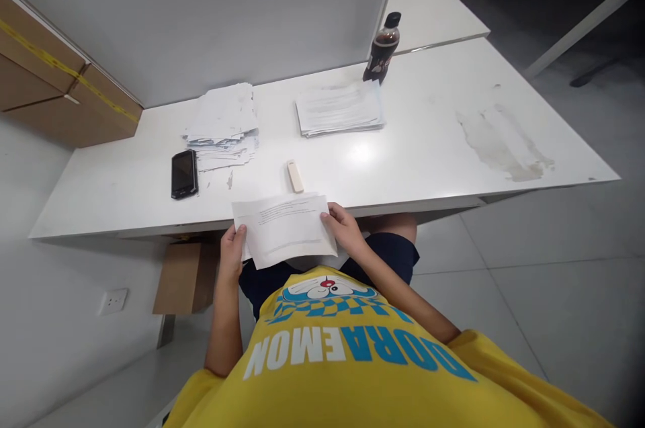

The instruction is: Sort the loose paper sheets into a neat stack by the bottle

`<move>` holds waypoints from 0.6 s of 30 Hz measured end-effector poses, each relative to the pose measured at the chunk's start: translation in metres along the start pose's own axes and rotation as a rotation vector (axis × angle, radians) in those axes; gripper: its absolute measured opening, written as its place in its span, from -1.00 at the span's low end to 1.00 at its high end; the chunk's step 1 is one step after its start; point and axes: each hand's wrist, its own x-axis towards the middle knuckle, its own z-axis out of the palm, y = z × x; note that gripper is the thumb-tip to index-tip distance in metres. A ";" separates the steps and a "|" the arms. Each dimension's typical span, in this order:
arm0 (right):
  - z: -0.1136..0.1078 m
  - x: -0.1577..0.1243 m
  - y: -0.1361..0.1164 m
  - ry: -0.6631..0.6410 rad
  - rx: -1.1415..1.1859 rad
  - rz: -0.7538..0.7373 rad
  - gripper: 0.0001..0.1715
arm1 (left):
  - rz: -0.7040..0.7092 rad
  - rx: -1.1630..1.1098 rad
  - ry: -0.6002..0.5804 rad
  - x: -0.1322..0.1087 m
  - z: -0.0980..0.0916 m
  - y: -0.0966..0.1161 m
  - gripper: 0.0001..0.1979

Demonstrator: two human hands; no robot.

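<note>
Printed paper sheets (285, 230) are held between my two hands at the table's front edge, above my lap. My left hand (232, 250) pinches their left side, thumb on top. The right side is gripped by my right hand (343, 226), also with the thumb over the paper. Just beyond the sheets, a small cream-coloured object (295, 177) lies on the white table (418, 146). Farther back is a neat paper stack (340, 109), and to its left sits a thicker, uneven stack (224, 115) with ragged edges.
A black phone (184, 174) lies left on the table. A dark drink bottle (383, 52) stands behind the neat stack, near the grey partition (226, 11). Cardboard boxes (101, 109) are at the far left, another box (184, 278) is below the table. A greyish stain marks the table's right side.
</note>
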 end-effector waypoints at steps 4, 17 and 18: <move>-0.013 -0.003 -0.003 0.033 -0.175 -0.081 -0.69 | 0.058 0.051 -0.023 -0.001 0.022 0.009 -0.54; -0.087 -0.008 -0.092 0.599 -0.084 -0.618 -0.62 | 0.553 0.047 -0.115 0.013 0.128 0.062 -0.78; -0.093 -0.004 -0.089 0.568 -0.117 -0.617 -0.54 | 0.551 0.044 -0.122 0.018 0.136 0.057 -0.81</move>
